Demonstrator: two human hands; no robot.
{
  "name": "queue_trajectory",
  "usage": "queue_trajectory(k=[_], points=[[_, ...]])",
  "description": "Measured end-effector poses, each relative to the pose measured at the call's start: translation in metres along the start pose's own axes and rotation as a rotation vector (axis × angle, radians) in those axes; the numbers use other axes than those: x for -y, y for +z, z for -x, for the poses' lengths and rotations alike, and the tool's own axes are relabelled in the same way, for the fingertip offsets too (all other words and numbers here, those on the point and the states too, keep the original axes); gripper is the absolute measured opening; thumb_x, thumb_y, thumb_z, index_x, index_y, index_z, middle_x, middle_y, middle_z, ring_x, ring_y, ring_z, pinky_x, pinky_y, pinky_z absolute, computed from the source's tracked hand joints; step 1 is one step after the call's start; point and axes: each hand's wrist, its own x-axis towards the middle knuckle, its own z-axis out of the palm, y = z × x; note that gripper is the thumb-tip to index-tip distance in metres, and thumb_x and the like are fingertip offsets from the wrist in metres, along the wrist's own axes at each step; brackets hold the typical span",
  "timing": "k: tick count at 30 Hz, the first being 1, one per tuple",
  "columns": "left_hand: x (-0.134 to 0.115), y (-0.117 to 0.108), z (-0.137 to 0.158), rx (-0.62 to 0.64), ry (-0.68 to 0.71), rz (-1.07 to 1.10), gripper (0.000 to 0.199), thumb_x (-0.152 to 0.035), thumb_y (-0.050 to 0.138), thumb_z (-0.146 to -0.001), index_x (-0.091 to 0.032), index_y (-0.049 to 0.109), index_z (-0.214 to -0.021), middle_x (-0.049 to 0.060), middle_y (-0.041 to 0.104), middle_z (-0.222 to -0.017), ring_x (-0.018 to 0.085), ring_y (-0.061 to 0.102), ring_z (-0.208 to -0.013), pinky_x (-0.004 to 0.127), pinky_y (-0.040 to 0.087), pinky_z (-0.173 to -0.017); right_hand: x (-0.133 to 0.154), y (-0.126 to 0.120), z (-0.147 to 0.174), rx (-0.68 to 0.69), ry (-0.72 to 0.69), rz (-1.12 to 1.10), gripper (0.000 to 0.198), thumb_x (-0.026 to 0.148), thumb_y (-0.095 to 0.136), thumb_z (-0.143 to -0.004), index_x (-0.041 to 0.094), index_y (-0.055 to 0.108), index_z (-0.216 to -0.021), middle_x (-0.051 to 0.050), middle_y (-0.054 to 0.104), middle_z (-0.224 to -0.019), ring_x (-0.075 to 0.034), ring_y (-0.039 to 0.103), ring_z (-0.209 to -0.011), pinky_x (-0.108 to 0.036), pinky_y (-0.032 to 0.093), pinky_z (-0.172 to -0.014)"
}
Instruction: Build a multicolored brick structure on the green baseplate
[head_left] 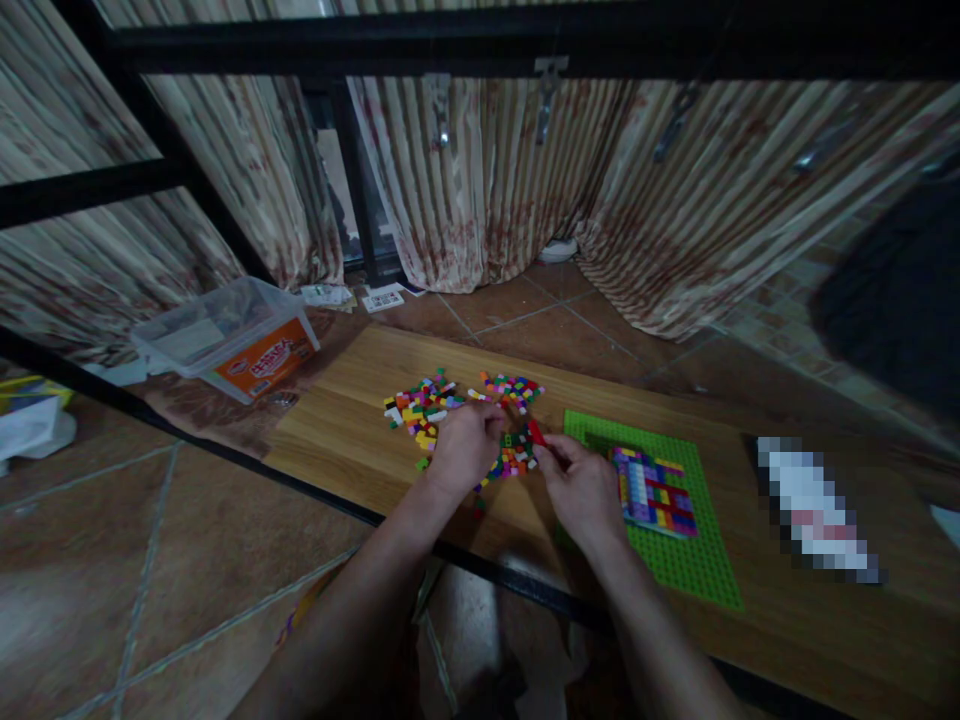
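Observation:
My right hand (585,488) pinches a long red toy brick (536,433) between thumb and fingers, close to the green baseplate (712,545). Over the loose bricks (420,412) my left hand (466,442) has its fingers bent and drawn together; whatever may be between them is too small or hidden to make out. Those bricks lie in mixed colours, spread in small heaps around and between both hands. On the baseplate stands a low block of joined bricks (649,492) in rows of purple, blue, white, red and yellow, partly behind my right hand.
The wooden table (337,400) has a dark front edge. A clear plastic bin (225,335) with an orange label stands beyond its left end. To the right lies a blurred-out object (814,510). Striped curtains (487,190) hang behind, and a black metal bar (480,40) crosses above.

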Motion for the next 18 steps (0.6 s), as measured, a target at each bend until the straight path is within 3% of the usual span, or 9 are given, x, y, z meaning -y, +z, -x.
queue_trajectory(k=[4, 8, 12, 18], points=[[0.003, 0.003, -0.003, 0.012, 0.013, -0.148, 0.03, -0.012, 0.047, -0.084, -0.019, 0.075, -0.093, 0.008, 0.074, -0.091, 0.02, 0.068, -0.086, 0.028, 0.05, -0.082, 0.002, 0.001, -0.001, 0.006, -0.013, 0.153, 0.026, 0.036, 0.051, -0.088, 0.022, 0.071, -0.097, -0.005, 0.074, -0.08, -0.02, 0.067, -0.072, -0.029, 0.044, -0.063], [0.012, -0.003, -0.007, -0.016, -0.011, -0.107, 0.035, -0.009, 0.045, -0.084, -0.02, 0.074, -0.1, 0.007, 0.075, -0.097, 0.018, 0.068, -0.09, 0.026, 0.05, -0.085, 0.003, 0.007, -0.005, -0.004, -0.054, 0.187, 0.026, 0.035, 0.049, -0.089, 0.022, 0.071, -0.095, -0.005, 0.074, -0.08, -0.019, 0.067, -0.071, -0.029, 0.043, -0.063], [0.02, -0.016, -0.011, -0.037, -0.061, -0.061, 0.035, -0.009, 0.045, -0.083, -0.018, 0.074, -0.101, 0.007, 0.075, -0.093, 0.018, 0.068, -0.086, 0.026, 0.05, -0.082, 0.005, 0.011, -0.007, 0.006, -0.035, 0.185, 0.027, 0.035, 0.05, -0.088, 0.022, 0.072, -0.098, -0.005, 0.075, -0.084, -0.02, 0.068, -0.074, -0.029, 0.044, -0.066], [0.028, -0.023, -0.009, 0.05, -0.019, -0.016, 0.031, -0.01, 0.049, -0.08, -0.017, 0.076, -0.091, 0.005, 0.076, -0.088, 0.018, 0.067, -0.082, 0.027, 0.051, -0.077, 0.005, 0.012, -0.005, -0.023, -0.045, 0.143, 0.029, 0.036, 0.05, -0.087, 0.021, 0.072, -0.098, -0.006, 0.075, -0.083, -0.021, 0.068, -0.074, -0.031, 0.046, -0.068]])
